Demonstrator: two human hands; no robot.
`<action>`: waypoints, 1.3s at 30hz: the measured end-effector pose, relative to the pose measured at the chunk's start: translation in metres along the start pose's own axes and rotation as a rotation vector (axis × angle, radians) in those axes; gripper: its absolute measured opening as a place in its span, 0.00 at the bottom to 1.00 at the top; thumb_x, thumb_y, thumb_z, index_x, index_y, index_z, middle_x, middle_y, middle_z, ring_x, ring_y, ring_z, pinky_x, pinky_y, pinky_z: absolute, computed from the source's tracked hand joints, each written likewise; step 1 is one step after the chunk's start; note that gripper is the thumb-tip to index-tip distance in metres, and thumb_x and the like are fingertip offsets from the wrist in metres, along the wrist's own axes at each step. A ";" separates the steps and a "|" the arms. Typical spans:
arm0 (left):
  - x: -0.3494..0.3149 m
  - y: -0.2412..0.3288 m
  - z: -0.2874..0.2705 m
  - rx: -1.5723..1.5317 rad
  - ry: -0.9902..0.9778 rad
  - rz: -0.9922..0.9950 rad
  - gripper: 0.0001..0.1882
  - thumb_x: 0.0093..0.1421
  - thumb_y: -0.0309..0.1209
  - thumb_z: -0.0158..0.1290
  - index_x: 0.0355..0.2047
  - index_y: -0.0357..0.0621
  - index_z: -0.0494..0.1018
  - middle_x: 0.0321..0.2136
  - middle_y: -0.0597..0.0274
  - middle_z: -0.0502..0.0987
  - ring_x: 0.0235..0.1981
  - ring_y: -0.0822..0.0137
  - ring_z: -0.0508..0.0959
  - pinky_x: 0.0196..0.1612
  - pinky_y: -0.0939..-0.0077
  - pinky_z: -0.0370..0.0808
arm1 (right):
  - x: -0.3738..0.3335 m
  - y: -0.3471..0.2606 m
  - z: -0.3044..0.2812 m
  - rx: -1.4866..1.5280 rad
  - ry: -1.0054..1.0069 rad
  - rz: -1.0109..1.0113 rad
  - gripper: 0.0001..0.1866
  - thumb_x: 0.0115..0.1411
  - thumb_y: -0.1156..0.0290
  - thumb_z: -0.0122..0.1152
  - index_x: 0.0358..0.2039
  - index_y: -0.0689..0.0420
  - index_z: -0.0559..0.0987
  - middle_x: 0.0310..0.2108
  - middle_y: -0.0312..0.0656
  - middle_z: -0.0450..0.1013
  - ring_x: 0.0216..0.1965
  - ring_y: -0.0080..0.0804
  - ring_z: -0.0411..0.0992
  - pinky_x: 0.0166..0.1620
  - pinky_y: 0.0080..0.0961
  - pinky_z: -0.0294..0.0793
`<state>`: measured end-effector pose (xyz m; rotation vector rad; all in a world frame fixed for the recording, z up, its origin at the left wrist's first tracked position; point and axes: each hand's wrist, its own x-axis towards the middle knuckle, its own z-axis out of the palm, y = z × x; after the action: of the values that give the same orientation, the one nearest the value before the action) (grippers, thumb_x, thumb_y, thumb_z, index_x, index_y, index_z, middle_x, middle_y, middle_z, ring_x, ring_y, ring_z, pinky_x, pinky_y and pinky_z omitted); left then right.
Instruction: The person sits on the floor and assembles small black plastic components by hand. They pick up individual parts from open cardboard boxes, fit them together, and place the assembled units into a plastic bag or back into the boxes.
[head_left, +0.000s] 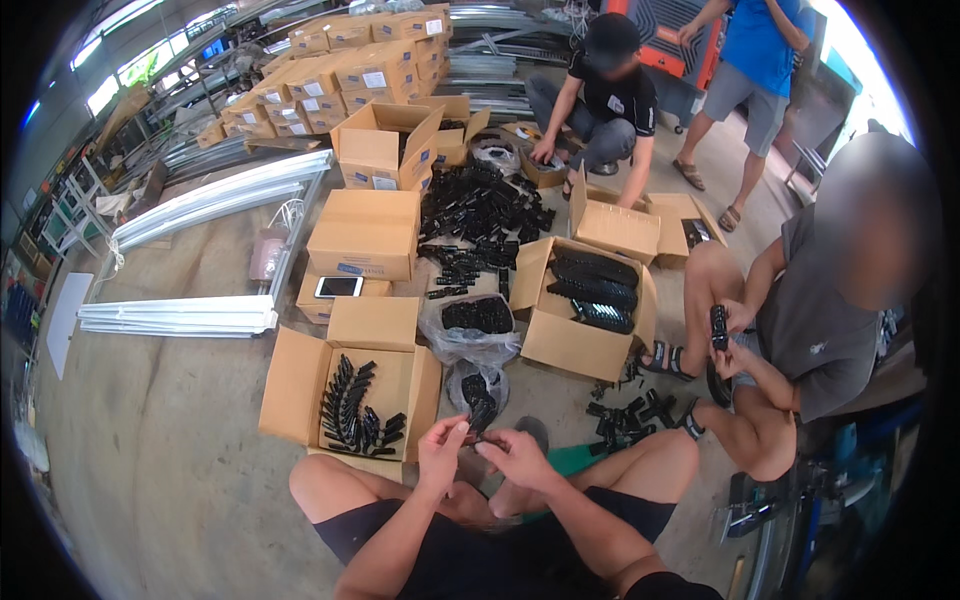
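Note:
My left hand (pixel 440 455) and my right hand (pixel 515 460) meet above my lap, fingertips pinched on a small dark part whose kind I cannot make out. Just beyond them lies a clear plastic bag (pixel 459 382) with black parts (pixel 480 400) in it. To the left of my hands stands an open cardboard box (pixel 385 345), where black tubular pieces (pixel 345 395) lie in curved rows. A heap of loose black fittings (pixel 615 425) is on the floor to the right.
A larger open box (pixel 570 345) holds black pieces in rows. Ahead is a big black pile (pixel 480 205). A phone (pixel 339 287) rests on a carton. On the right a seated person (pixel 840 330) holds a black fitting (pixel 719 328); another person (pixel 610 100) crouches by boxes. White metal profiles (pixel 180 315) lie left.

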<state>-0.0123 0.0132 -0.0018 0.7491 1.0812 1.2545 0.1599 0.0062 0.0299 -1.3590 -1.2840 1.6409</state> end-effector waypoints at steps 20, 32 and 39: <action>-0.001 -0.036 -0.006 0.266 -0.249 -0.367 0.19 0.72 0.37 0.53 0.55 0.36 0.75 0.44 0.53 0.83 0.42 0.68 0.82 0.45 0.75 0.80 | 0.015 0.033 -0.321 -1.228 -0.149 0.750 0.22 0.55 0.57 0.73 0.32 0.69 0.83 0.29 0.53 0.81 0.29 0.42 0.81 0.33 0.38 0.80; 0.013 -0.036 0.008 0.302 -0.214 -0.332 0.14 0.73 0.36 0.52 0.41 0.37 0.79 0.39 0.56 0.84 0.39 0.71 0.82 0.45 0.75 0.79 | 0.125 0.013 -0.298 -1.331 0.013 0.137 0.19 0.64 0.56 0.59 0.40 0.61 0.84 0.41 0.55 0.81 0.48 0.56 0.78 0.52 0.46 0.77; 0.014 -0.053 0.002 0.367 -0.227 -0.363 0.10 0.71 0.30 0.53 0.45 0.36 0.79 0.38 0.60 0.84 0.40 0.73 0.81 0.47 0.76 0.79 | 0.233 0.036 -0.299 -1.389 0.431 0.189 0.17 0.67 0.65 0.49 0.48 0.51 0.84 0.51 0.51 0.77 0.55 0.48 0.76 0.56 0.45 0.78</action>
<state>0.0082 0.0163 -0.0525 0.8988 1.2082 0.6536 0.3908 0.2896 -0.0778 -2.4395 -2.1096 0.2600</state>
